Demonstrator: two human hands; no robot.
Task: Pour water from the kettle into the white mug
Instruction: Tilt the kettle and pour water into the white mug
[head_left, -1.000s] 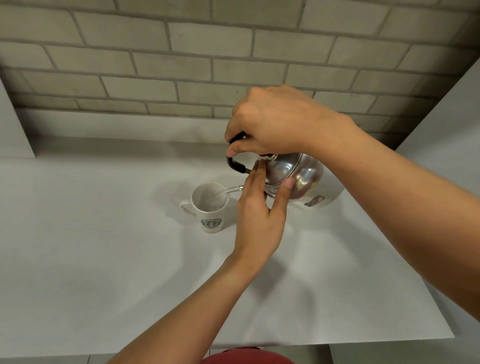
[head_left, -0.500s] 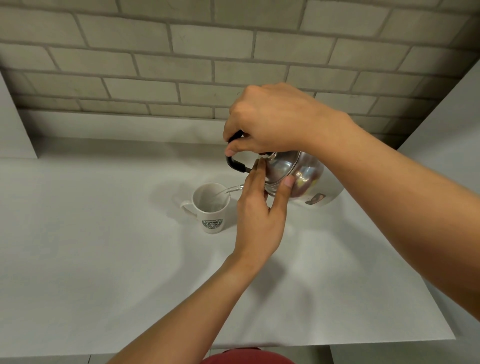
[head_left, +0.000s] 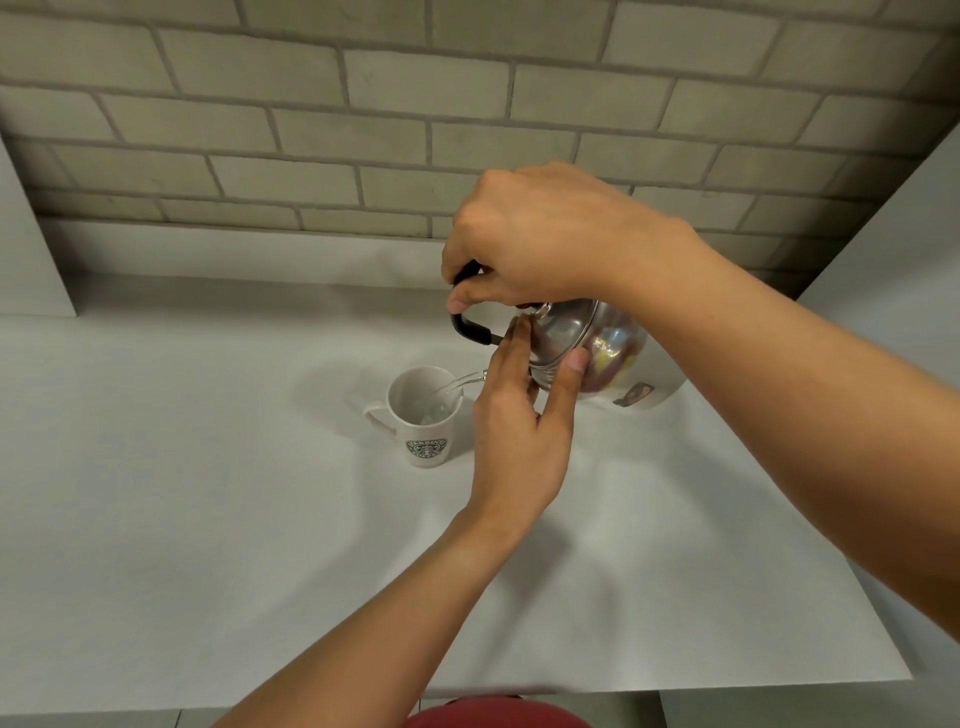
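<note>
Kettle (head_left: 597, 348): polished steel, tilted with its spout toward the mug, held above the counter (head_left: 208, 519); black handle (head_left: 470, 330) curving off its left side; lid (head_left: 561, 338) in place

Right hand (head_left: 535, 244): closed around the top of the handle, carrying the kettle

Left hand (head_left: 519, 441): fingers extended, fingertips and thumb pressed against the lid and rim, steadying it; grips nothing fully

Water (head_left: 457, 384): thin clear stream arcing from the spout into the mug, a little pooled at the bottom

Mug (head_left: 423, 421): white, green round logo facing the camera, handle to the left, upright on the counter, just left of the kettle and below the spout

Counter: white, plain

Wall (head_left: 363, 130): grey brick behind the counter
</note>
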